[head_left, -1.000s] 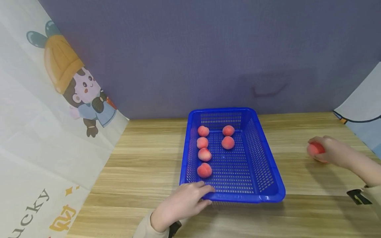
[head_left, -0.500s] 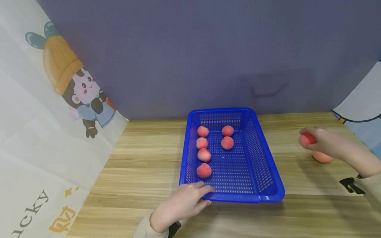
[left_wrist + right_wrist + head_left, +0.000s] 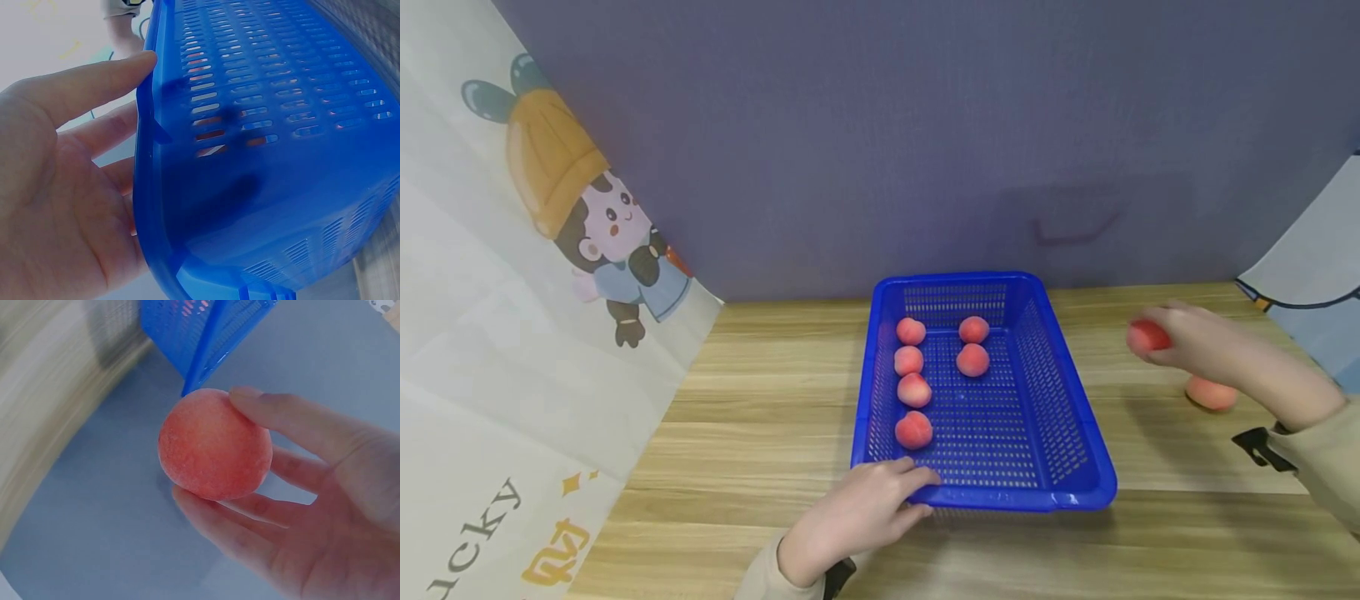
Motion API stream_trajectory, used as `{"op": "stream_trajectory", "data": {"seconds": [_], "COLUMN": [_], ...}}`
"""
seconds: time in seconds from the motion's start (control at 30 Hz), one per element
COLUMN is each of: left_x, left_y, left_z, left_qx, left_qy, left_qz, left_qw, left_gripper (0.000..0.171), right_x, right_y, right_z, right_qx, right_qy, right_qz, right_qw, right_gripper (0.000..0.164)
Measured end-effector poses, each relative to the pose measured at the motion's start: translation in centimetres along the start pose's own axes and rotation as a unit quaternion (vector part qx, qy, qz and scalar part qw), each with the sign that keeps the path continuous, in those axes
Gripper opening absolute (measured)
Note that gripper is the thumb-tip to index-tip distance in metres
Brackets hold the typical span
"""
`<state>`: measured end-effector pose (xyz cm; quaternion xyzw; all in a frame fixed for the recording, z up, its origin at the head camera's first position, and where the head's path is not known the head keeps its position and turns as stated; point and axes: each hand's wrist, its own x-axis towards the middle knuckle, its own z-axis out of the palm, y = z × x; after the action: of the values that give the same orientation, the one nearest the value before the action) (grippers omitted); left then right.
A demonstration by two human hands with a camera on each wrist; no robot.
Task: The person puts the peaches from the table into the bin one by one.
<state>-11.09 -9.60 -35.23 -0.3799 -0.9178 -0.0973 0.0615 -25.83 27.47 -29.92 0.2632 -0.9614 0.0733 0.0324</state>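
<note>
A blue plastic basket (image 3: pixel 1078 500) with slotted walls stands on the wooden table. At its near left corner my left hand (image 3: pixel 865 510) grips the rim; in the left wrist view the thumb lies along one side of the rim (image 3: pixel 145 175) and the fingers pass behind it. Several peaches line the basket's left side, among them the nearest peach (image 3: pixel 913 430), and two more, the nearer being a peach (image 3: pixel 973 360), sit toward the back middle. Right of the basket, my right hand (image 3: pixel 1206 340) holds a red peach (image 3: pixel 215 447) between thumb and fingers, above the table.
Another peach (image 3: pixel 1212 393) lies on the table (image 3: pixel 760 433) below the right forearm. A dark grey-blue panel (image 3: pixel 850 150) rises behind the table. White printed cloth (image 3: pixel 482 333) with a cartoon figure hangs at the left.
My right hand has lifted a peach off the table and carried it left toward the basket, uncovering another peach on the table. The left hand and the basket have stayed in place.
</note>
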Motion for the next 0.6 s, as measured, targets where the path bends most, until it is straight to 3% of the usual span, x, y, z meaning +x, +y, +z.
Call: {"op": "stream_trajectory", "data": {"seconds": [0.6], "left_x": [0.1], "left_y": [-0.2], "left_z": [0.1], "left_qx": [-0.014], "left_qy": [0.0], "left_qz": [0.005], "left_qw": [0.9999], "left_gripper": [0.025], "right_x": [2.5], "right_y": [-3.4], "right_z": [-1.2], "right_qx": [-0.008], "right_qy": [0.029], "right_qz": [-0.044], "right_qw": [0.999], "right_gripper": [0.036]}}
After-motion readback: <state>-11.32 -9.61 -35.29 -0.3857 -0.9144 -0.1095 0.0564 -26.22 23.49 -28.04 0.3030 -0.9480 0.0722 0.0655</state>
